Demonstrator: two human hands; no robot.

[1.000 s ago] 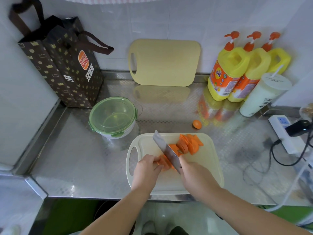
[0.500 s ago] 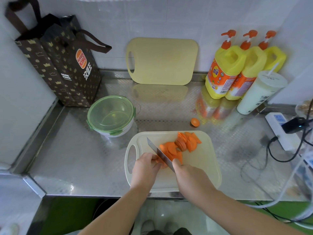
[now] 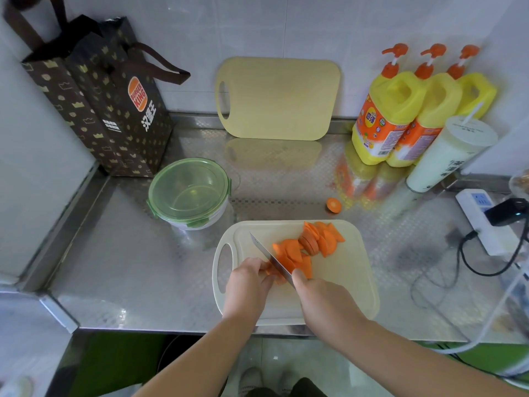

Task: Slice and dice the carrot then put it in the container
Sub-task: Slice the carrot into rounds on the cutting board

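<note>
Left hand point(image 3: 247, 285) pins the carrot piece point(image 3: 272, 273) on the cutting board point(image 3: 343, 285), fingers curled onto it. Right hand point(image 3: 317, 296) keeps a closed grip on the knife point(image 3: 270, 257); the handle is hidden, and the blade seems to touch the carrot. Cut slices point(image 3: 313, 243) are piled right of the blade, and the lidded container point(image 3: 189, 193) stands far-left on the worktop point(image 3: 128, 267).

We count two cutting boards point(image 3: 343, 282) point(image 3: 279, 98), three yellow pump bottles point(image 3: 383, 116) point(image 3: 429, 116) point(image 3: 475, 93), one lidded container point(image 3: 187, 190), one paper bag point(image 3: 114, 110), one knife point(image 3: 269, 257), one cup point(image 3: 446, 156) and one power strip point(image 3: 486, 222).
</note>
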